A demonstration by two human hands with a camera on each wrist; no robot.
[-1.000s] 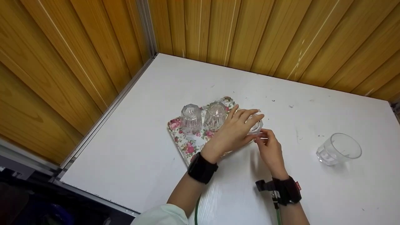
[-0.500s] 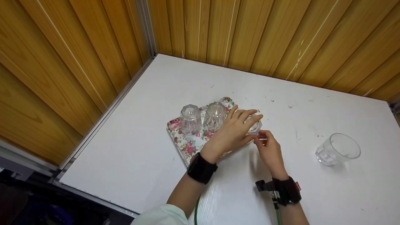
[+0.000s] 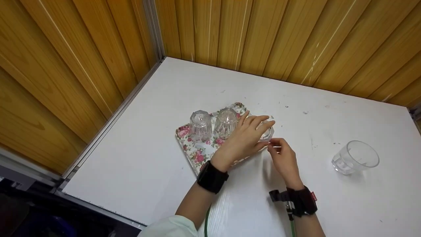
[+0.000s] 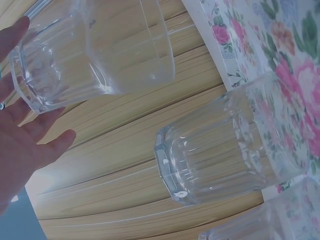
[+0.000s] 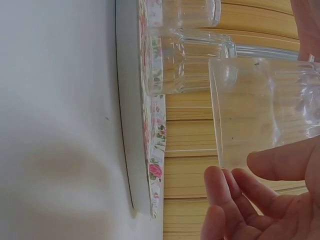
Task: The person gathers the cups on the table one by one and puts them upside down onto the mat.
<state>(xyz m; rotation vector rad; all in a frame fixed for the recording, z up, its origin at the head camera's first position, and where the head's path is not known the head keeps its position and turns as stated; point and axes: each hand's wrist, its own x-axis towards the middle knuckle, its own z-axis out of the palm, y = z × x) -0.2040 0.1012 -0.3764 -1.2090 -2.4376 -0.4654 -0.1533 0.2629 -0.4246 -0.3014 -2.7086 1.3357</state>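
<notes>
In the head view my left hand holds a clear, faceted drinking glass upside down, its fingers spread round the base from above. My right hand pinches the same glass at its lower rim; in the right wrist view the thumb lies against the wall and the fingertips are at the rim. That view shows the glass raised above the floral tray. Two more glasses stand upside down on the tray, one at the left and one in the middle.
Another clear glass is on the white table at the right, with its mouth facing up. Wood-patterned panels border the table at the back and left. A green cable runs beside the left forearm.
Both hands and the held glass have shifted very slightly to the left. The hold stays the same, and the other glasses and tray have not moved.
</notes>
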